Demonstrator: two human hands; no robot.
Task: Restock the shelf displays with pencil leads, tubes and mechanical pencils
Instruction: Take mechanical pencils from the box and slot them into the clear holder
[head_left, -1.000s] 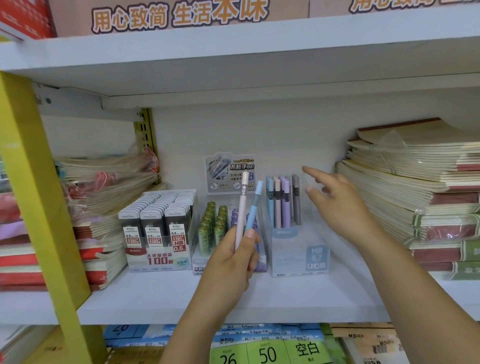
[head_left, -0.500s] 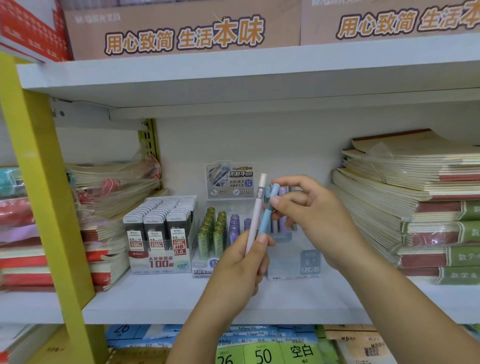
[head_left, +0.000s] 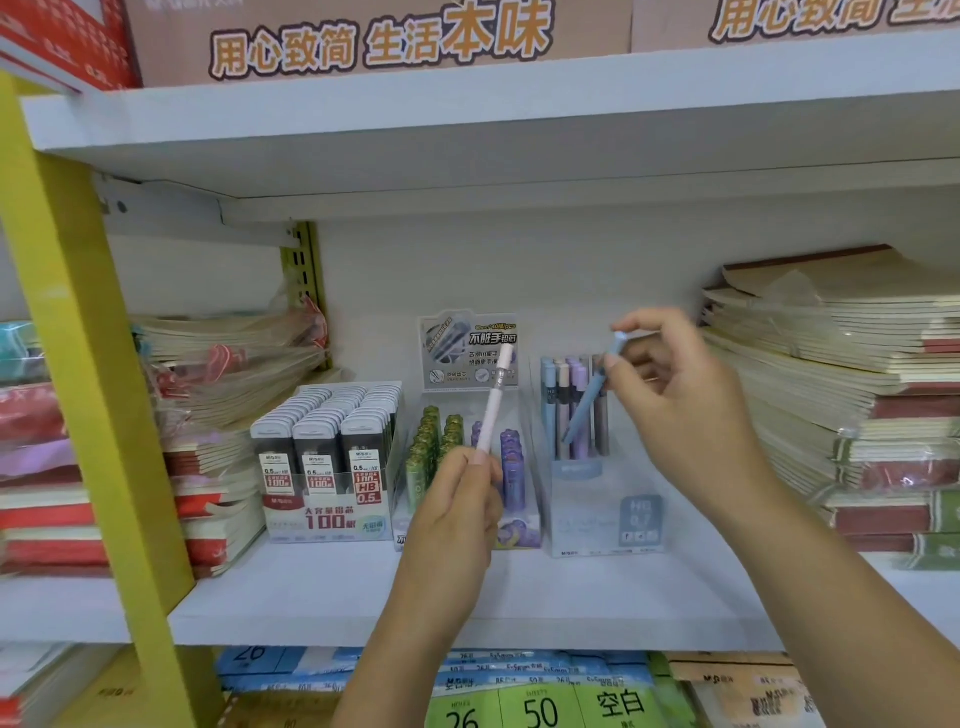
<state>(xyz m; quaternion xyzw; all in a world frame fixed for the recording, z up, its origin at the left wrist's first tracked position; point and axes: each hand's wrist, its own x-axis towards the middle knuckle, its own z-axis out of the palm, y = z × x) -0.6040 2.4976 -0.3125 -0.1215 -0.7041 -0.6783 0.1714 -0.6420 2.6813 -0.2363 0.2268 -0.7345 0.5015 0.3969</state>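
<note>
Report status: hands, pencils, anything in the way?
Left hand grips pink pencil. Right hand pinches blue pencil, tilted, at clear box. Nothing in the way.

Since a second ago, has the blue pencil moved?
Yes. The blue pencil went rightward, from the left hand, which holds the pink pencil, to the right hand, and hangs tilted before the pencils in the clear stand.

Two bare arms in shot. Lower centre, the left forearm (head_left: 395, 660) comes up uncovered from the bottom edge to the left hand (head_left: 457, 514), thumbnail short and rounded. Over on the lower right, the right forearm (head_left: 841, 587) looms larger, bare all the way to the corner, narrowing at the wrist into the right hand (head_left: 685, 395), fingertips slightly blurred.
</note>
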